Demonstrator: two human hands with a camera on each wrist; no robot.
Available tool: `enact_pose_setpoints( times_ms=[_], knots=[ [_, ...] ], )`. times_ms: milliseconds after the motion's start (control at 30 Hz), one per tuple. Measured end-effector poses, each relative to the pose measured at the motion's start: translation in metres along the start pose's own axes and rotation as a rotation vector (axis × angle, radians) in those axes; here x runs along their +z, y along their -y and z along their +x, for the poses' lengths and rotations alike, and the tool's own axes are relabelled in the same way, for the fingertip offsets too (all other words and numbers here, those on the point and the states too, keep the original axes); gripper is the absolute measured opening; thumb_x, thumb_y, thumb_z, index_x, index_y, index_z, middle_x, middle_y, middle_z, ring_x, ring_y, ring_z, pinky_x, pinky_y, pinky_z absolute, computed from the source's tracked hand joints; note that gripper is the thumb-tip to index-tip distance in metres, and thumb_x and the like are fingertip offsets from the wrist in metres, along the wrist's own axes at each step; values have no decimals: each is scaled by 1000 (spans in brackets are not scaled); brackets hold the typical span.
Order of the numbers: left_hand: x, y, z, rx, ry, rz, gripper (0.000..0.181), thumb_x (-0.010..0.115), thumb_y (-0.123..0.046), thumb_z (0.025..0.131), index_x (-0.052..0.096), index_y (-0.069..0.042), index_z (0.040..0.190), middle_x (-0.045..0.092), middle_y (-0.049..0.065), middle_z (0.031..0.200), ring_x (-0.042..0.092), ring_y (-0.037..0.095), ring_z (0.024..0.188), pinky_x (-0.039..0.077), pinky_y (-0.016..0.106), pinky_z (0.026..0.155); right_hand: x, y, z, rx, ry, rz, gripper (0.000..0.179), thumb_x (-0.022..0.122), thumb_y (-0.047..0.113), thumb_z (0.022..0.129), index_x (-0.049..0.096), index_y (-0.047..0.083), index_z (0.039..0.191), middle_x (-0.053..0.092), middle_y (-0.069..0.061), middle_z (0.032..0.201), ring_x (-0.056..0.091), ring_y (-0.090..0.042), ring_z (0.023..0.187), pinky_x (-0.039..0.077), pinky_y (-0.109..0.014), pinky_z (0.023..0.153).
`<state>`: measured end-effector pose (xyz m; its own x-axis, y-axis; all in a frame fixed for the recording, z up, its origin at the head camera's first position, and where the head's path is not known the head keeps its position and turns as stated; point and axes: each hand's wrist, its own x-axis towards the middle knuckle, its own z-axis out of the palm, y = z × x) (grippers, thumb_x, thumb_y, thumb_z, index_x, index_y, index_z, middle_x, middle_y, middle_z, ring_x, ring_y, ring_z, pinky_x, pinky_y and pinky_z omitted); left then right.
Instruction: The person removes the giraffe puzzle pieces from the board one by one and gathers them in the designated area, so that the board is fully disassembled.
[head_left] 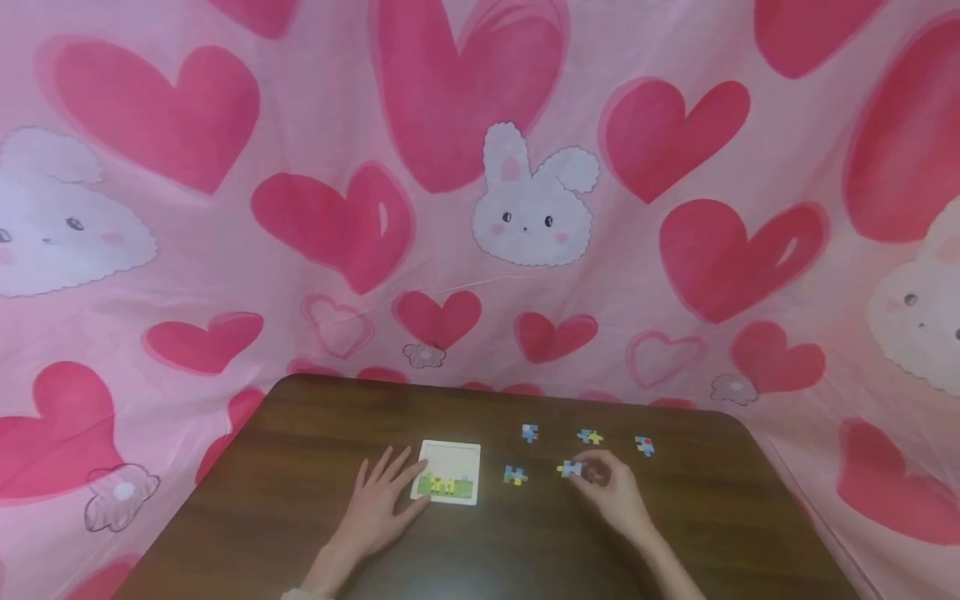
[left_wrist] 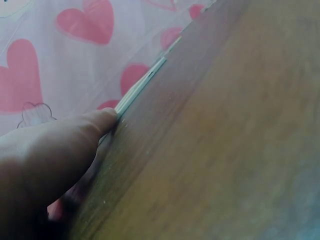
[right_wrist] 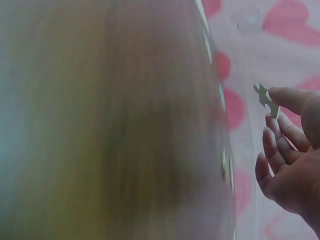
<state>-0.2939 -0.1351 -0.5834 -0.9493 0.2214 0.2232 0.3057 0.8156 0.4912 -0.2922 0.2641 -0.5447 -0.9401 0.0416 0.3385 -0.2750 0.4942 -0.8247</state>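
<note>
A square white puzzle board [head_left: 455,454] lies on the table, its lower part filled with green and yellow puzzle pieces [head_left: 450,487]. My left hand [head_left: 381,504] rests at the board's left side, fingers spread, with fingertips on its edge. In the left wrist view the thumb [left_wrist: 102,120] touches the board's thin edge [left_wrist: 140,86]. My right hand [head_left: 615,492] pinches a light blue puzzle piece [head_left: 572,469] between thumb and finger, to the right of the board. The right wrist view shows this puzzle piece [right_wrist: 268,101] edge-on, held off the table, the other fingers loosely curled.
Loose puzzle pieces lie right of the board: one close by [head_left: 515,475], one behind it [head_left: 530,432], a blue and yellow piece [head_left: 590,436] and one farther right [head_left: 644,446]. The brown wooden table [head_left: 360,417] meets a pink heart-patterned cloth [head_left: 442,250] at the back.
</note>
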Motion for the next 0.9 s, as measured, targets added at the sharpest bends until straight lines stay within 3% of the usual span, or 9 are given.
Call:
enact_pose_setpoints(
  times_ms=[200, 400, 633, 700, 767, 867, 900],
  knots=[
    [1, 2, 0, -9, 9, 16, 62, 77, -54, 99, 66, -27, 154, 52, 12, 171, 35, 47, 166, 16, 83, 130, -46, -27, -11, -3, -87, -126, 21, 87, 3, 90, 78, 2, 109, 81, -10, 97, 65, 9, 85, 61, -20, 79],
    [3, 2, 0, -8, 11, 18, 62, 76, -55, 99, 66, -28, 153, 52, 11, 171, 35, 47, 166, 16, 82, 130, -80, -50, -18, -13, -104, -282, 19, 88, 6, 90, 79, 3, 107, 81, -11, 98, 62, 11, 84, 56, -22, 74],
    [4, 2, 0, -6, 7, 8, 62, 76, -55, 99, 66, -28, 154, 52, 12, 171, 35, 47, 166, 15, 83, 130, -101, -67, -23, -57, -71, -403, 24, 90, -1, 83, 80, 4, 103, 80, -7, 95, 61, 8, 83, 56, -24, 73],
    [4, 1, 0, -6, 6, 9, 62, 76, -55, 99, 66, -27, 153, 53, 12, 171, 35, 47, 165, 15, 83, 130, -106, -93, -21, -99, -69, -434, 26, 92, 1, 81, 79, 8, 103, 80, 0, 93, 60, 10, 84, 53, -22, 72],
    [3, 1, -1, -8, 5, 11, 62, 77, -54, 99, 66, -27, 153, 53, 12, 170, 35, 47, 165, 15, 83, 130, -108, -102, -20, -111, -60, -432, 27, 93, 0, 80, 80, 7, 102, 79, 0, 94, 61, 8, 84, 54, -22, 72],
    [2, 1, 0, -6, 0, 12, 61, 76, -53, 99, 66, -27, 153, 53, 12, 170, 35, 47, 166, 15, 83, 130, -110, -105, -20, -152, -58, -430, 28, 94, 0, 78, 80, 7, 101, 76, -1, 95, 60, 6, 84, 54, -22, 71],
    [2, 0, 0, -6, -1, 12, 61, 76, -53, 99, 66, -27, 153, 53, 12, 171, 35, 47, 166, 15, 82, 130, -109, -90, -21, -149, -58, -423, 28, 94, -1, 77, 80, 5, 100, 75, -5, 95, 60, 5, 84, 54, -23, 71]
  ],
)
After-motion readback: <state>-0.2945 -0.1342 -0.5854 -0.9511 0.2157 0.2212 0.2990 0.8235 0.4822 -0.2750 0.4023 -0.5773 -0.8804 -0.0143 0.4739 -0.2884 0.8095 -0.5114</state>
